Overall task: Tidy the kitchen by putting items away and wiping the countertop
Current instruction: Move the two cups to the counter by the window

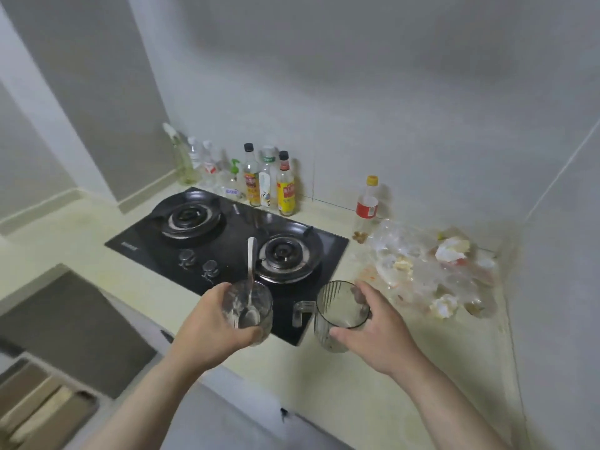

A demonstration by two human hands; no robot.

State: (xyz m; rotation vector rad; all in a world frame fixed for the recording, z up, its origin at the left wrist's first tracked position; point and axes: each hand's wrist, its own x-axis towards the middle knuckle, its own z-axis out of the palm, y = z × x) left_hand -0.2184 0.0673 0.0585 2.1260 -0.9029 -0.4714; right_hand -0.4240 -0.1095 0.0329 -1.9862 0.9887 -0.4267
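With the left hand [214, 323] curled round a smeared clear glass tumbler [256, 305] and the right hand [373, 323] beside it clasping a ribbed clear mug [337, 308] (handle leftward), a tilt could drop the loose metal spoon [250, 271].

No txt legible. Yellow-label bottle [286, 193], red-label bottle [367, 206] — print too blurred to read. White brand mark [130, 245] on gas hob [236, 230] front-left corner — unreadable, too small.

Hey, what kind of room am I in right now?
Likely a home kitchen: a two-burner gas hob in the countertop, condiment bottles along the wall, the left hand holding a glass with a spoon, the right hand a glass mug.
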